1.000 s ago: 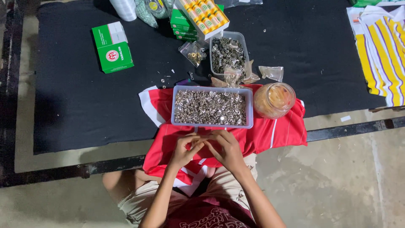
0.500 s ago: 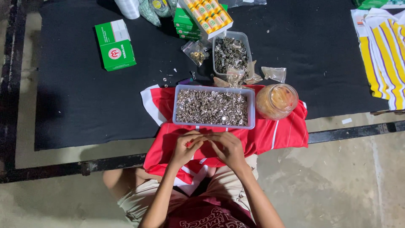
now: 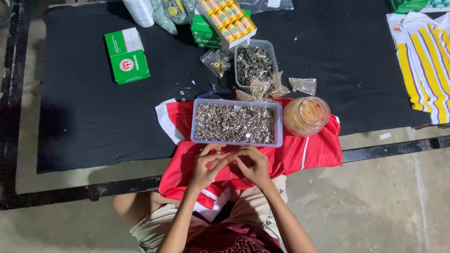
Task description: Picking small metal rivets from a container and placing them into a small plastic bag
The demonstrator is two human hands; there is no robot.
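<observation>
1. Left hand (image 3: 206, 166) and right hand (image 3: 251, 165) meet fingertip to fingertip over the red jersey (image 3: 300, 152), pinching something too small to identify.
2. Clear tray of silver fasteners (image 3: 234, 122) sits just beyond the hands, within easy reach.
3. Round lidded jar (image 3: 306, 115) stands beside it on the black-covered bench (image 3: 84, 112).

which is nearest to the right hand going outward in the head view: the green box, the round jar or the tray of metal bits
1. Clear rectangular tray of silver metal bits, just beyond the right hand.
2. Round clear jar with orange contents, off to its right.
3. Green and white cardboard box, far up left.
</observation>
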